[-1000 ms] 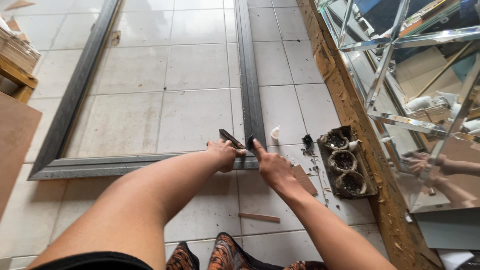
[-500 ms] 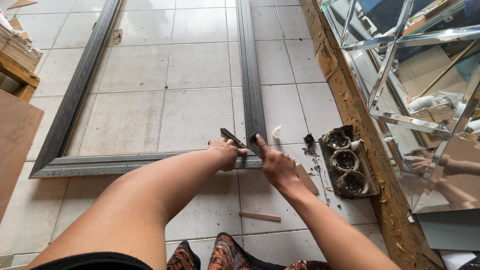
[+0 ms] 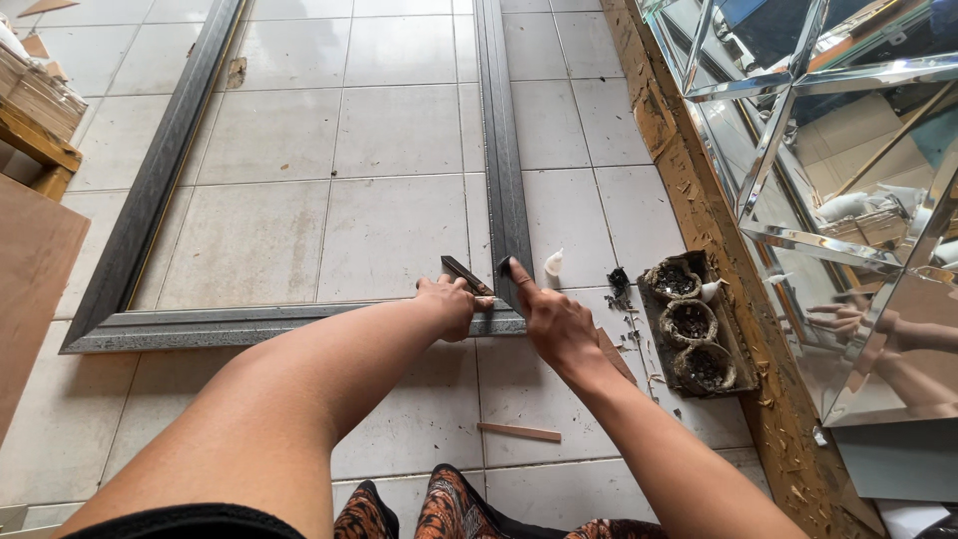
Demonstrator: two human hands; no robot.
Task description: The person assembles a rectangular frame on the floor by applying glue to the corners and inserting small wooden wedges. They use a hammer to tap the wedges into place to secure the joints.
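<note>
A large dark grey picture frame (image 3: 200,327) lies flat on the tiled floor. Both my hands are at its near right corner. My left hand (image 3: 447,305) rests on the bottom rail and holds a small dark flat piece (image 3: 465,274) laid diagonally across the inside of the corner. My right hand (image 3: 554,317) presses on the right rail, its thumb on a small dark object (image 3: 504,267) whose kind I cannot tell. My knees in patterned trousers show at the bottom.
A small white bottle (image 3: 553,264) stands just right of the corner. A cardboard tray (image 3: 689,324) with three round cups of small dark bits lies further right. A thin wood strip (image 3: 519,432) lies near my knees. A faceted mirror (image 3: 828,180) leans on the right; wooden boards (image 3: 25,269) sit left.
None beyond a slight shift of the camera; both hands stay at the frame corner in the same grip.
</note>
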